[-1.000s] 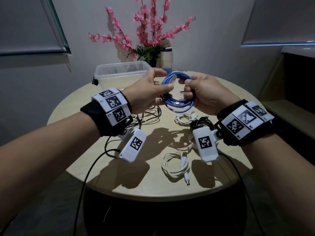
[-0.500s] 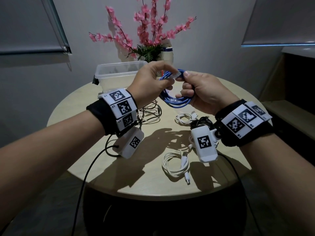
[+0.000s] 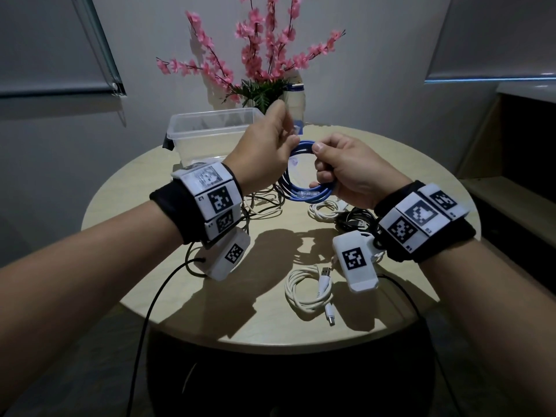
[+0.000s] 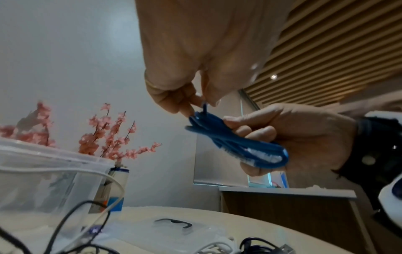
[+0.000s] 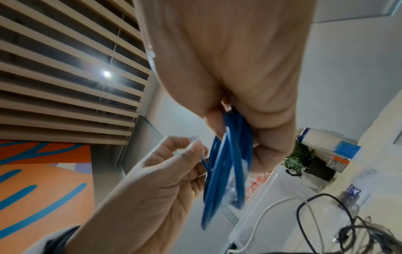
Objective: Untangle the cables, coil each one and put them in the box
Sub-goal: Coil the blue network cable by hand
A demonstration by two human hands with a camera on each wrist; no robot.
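A blue network cable [image 3: 301,192] hangs as a coil above the round table [image 3: 180,290]. My right hand [image 3: 319,164] grips the coil's top and side, fingers curled round the strands [image 4: 239,146]. My left hand [image 3: 290,130] is raised just left of it and pinches the cable's clear plug end [image 5: 193,139] between thumb and fingers. The clear plastic box [image 3: 210,130] stands open at the table's back left, behind my left hand. On the table lie a coiled white cable [image 3: 310,291], a smaller white coil [image 3: 325,210] and a black coil [image 3: 355,221].
A loose tangle of dark and pale cables [image 3: 261,206] lies in front of the box. A vase of pink blossoms [image 3: 264,64] and a white bottle [image 3: 296,100] stand at the back. The box lid [image 4: 174,228] lies flat on the table.
My left hand has risen and drawn the plug end up and away from the coil. The right hand keeps its grip, and the coil now hangs more upright.
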